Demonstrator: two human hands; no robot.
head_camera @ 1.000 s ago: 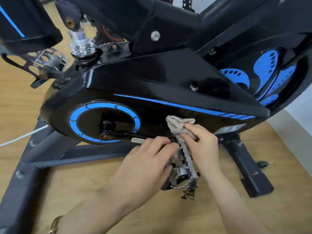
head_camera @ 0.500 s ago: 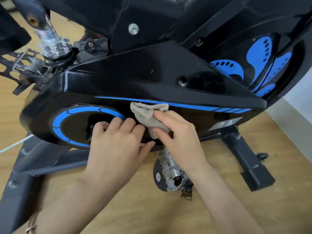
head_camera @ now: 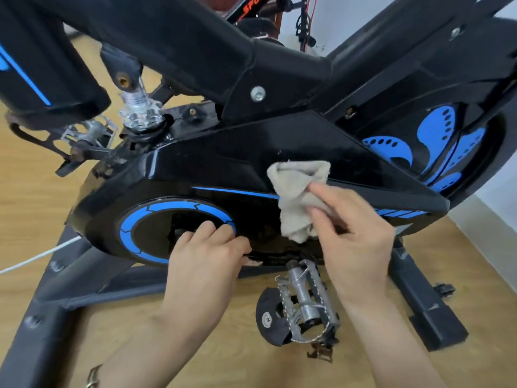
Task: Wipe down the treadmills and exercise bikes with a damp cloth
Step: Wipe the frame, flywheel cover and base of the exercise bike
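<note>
Exercise bike (head_camera: 251, 152) fills the view, black with blue trim; the long axis of its side cover runs left to right, rising slightly from the blue ring (head_camera: 131, 228) at left toward the flywheel guard (head_camera: 436, 141) at right. Cloth (head_camera: 299, 197), beige and bunched, lies against the side cover, just over the thin blue stripe (head_camera: 232, 192); its long axis runs roughly up and down, upper end folded, lower end hanging loose. Right hand (head_camera: 355, 236) is closed on the cloth, fingers pressing the lower right part of the cloth to the cover. Left hand (head_camera: 207, 264) sits to the left of the cloth and apart from it, holding nothing, fingertips curled against the lower right edge of the blue ring. The two hands are apart, with the crank arm (head_camera: 277, 257) between and below them. Metal pedal (head_camera: 305, 301) hangs just below the right hand, long axis near upright. Second pedal (head_camera: 86, 133) shows at upper left behind the frame. Clear knob (head_camera: 138, 110) stands above the cover at left. White cable (head_camera: 36, 257) crosses the wood floor (head_camera: 30, 197) at left. Rear support foot (head_camera: 430, 315) rests on the floor at right.
</note>
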